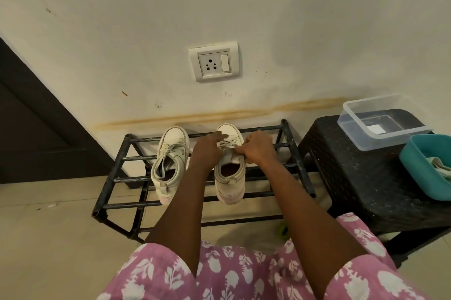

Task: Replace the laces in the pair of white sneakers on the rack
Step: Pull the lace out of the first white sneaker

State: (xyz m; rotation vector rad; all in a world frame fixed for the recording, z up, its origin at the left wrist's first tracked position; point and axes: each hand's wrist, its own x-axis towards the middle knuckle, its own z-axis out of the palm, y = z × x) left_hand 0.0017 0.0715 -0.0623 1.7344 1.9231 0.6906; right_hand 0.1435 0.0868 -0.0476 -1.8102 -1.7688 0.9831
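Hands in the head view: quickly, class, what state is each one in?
Left hand: open, fingers resting on the right-side sneaker.
Right hand: pinching that sneaker's lace.

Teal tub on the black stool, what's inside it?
A pale, crumpled bundle lies in the teal tub; cloth or laces, I cannot tell. The picture's edge cuts off the tub's right part, so the rest is unseen.
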